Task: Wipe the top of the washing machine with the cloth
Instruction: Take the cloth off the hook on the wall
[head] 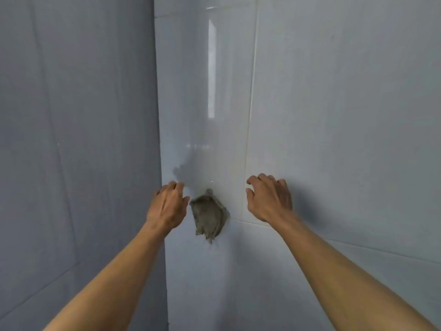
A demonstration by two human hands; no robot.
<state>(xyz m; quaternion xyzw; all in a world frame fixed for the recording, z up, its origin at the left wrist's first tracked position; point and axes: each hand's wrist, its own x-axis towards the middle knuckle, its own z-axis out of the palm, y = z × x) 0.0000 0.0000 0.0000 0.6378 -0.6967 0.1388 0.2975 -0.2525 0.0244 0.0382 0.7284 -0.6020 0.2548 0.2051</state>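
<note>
- Left hand (167, 206): fingers (177, 187) loosely curled and spread, holding nothing; fingertips at the wall corner edge, thumb tip just beside the upper left edge of the cloth. Whether the thumb touches the cloth cannot be told from this view.
- Right hand (269, 199): fingers (262, 179) arched and parted, clawed toward the wall, empty; well apart from the cloth, with a strip of bare tile between them.
- Forearms: both bare, rising from the near lower corners and converging toward the middle of the view.
- Cloth (208, 212): grey, crumpled, hanging flat against the white wall between the two hands; a small knob-like point shows at its top edge, possibly a hook. Lower edge ragged, tapering to a point.
- Tiled wall (334, 115): glossy white tiles with a vertical grout line just right of the cloth and a horizontal line level with the cloth's lower part. A bright streak of reflected light lies far above the cloth.
- Left wall (71, 139): grey-blue, matte, meeting the white wall at a vertical corner edge just left of the left hand.
- Open room: bare wall above, right of and below the hands.
- Washing machine: not in view.
</note>
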